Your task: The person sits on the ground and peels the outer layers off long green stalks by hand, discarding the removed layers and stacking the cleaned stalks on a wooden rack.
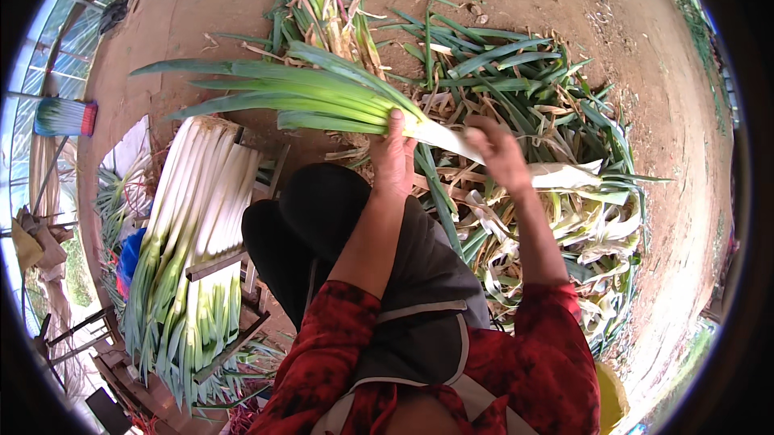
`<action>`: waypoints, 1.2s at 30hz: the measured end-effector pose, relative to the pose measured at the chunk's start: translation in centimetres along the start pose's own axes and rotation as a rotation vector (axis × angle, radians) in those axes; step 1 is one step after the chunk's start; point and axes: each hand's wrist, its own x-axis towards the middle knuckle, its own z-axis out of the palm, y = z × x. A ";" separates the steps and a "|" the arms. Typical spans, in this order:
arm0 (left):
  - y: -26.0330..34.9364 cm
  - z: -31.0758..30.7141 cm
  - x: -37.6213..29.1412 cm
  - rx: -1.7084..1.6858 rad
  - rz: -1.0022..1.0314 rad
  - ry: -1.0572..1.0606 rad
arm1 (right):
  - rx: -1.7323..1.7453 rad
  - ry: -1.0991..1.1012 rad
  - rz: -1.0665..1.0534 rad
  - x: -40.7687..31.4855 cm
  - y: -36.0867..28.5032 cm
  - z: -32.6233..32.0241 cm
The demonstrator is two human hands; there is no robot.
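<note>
A large green onion lies across in front of me, its green leaves fanned to the left and its white shaft pointing right. My left hand grips it where the leaves meet the shaft, thumb on top. Farther along the white shaft, my right hand has its fingers curled on it, slightly blurred. A pale strip of onion skin shows just beyond the right wrist; whether it is joined to the held onion I cannot tell. Beneath the hands spreads a heap of stripped leaves and skins.
A bundle of untrimmed green onions lies on the dirt floor ahead. Left of my knees, cleaned green onions rest on a metal-framed rack. A red-ended bundle stands far left, a yellow container at lower right.
</note>
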 end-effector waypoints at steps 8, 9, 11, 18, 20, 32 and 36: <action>0.0 -0.4 -0.1 0.147 0.076 0.002 | -0.114 -0.212 -0.060 4.7 -2.6 4.8; -0.1 -0.4 -0.1 0.143 0.091 0.000 | -0.076 -0.206 -0.021 4.8 -2.4 4.8; -0.5 -0.7 -0.4 0.229 0.036 -0.044 | -0.011 -0.263 0.214 5.4 -2.6 4.2; -0.1 2.0 -2.1 0.293 0.000 -0.145 | -0.405 -0.582 0.310 8.1 5.3 1.3; 0.1 1.2 -1.6 0.319 0.010 -0.145 | -0.828 -0.578 0.504 8.3 5.9 1.0; -0.9 0.5 -0.3 0.360 -0.025 0.101 | -0.005 -0.205 -0.080 2.2 1.5 1.6; -0.9 0.2 0.0 0.388 -0.028 0.122 | -0.233 -0.065 -0.463 2.0 1.5 2.1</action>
